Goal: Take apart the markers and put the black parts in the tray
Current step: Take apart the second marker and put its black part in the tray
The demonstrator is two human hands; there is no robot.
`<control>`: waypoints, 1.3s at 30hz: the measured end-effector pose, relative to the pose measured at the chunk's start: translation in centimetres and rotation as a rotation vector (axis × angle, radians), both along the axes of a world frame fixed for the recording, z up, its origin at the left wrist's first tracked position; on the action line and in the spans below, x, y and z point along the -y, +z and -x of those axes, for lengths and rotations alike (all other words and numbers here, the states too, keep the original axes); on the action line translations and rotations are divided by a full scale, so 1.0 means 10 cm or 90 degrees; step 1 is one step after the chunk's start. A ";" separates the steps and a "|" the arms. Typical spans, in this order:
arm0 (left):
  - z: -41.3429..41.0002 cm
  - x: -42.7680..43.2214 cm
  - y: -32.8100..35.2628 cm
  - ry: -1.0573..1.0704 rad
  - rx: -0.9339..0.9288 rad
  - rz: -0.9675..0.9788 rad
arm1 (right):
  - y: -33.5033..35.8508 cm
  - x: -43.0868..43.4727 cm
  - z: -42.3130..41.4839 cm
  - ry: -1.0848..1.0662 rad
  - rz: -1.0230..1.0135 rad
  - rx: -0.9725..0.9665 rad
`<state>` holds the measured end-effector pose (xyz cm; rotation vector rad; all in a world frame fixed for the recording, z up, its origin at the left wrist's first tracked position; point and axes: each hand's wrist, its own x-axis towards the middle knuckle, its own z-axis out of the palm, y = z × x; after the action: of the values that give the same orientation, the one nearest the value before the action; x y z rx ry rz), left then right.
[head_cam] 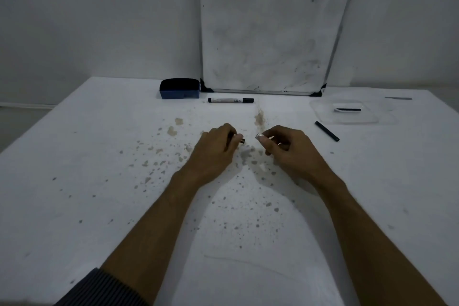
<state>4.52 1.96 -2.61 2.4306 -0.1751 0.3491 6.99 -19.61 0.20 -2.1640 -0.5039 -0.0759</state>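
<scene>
My left hand point(216, 148) pinches the black cap point(242, 141), right hand point(285, 149) grips the marker body point(259, 135); I pull straight apart, then tray point(323, 117).

A white, brown-spattered table point(99, 156) carries an eraser point(179, 88), whole marker point(231, 100) and whiteboard point(270, 32) along its far edge, with a clear tray point(323, 117) and black part point(327, 131) toward the right.

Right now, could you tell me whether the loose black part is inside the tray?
No, the black part lies on the table just outside the tray.
</scene>
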 end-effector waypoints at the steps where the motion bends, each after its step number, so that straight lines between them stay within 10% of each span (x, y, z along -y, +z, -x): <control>1: -0.02 0.01 -0.03 -0.004 0.027 -0.046 | 0.00 0.00 0.02 0.002 0.011 0.010; 10: -0.07 -0.01 -0.11 0.025 0.114 -0.180 | 0.00 0.00 0.07 -0.010 -0.013 0.032; 15: 0.10 0.15 0.12 -0.032 0.028 0.194 | 0.00 -0.03 0.08 -0.009 -0.034 -0.013; 22: 0.09 0.22 0.13 -0.002 0.038 0.308 | 0.02 0.00 0.04 -0.051 -0.042 -0.047; 29: 0.06 0.15 0.19 0.078 0.011 0.459 | 0.05 -0.17 0.08 -0.094 -0.587 -0.352; 33: 0.10 0.23 0.18 0.047 -0.039 0.496 | -0.03 -0.25 0.06 -0.047 -0.649 -0.398; 39: 0.17 0.41 0.29 -0.027 -0.326 1.060 | 0.04 -0.18 0.03 -0.082 -0.489 -0.223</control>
<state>2.79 -2.16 0.29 0.7917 0.2307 -0.1663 6.69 -17.77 0.62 -1.4076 -0.0950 0.0366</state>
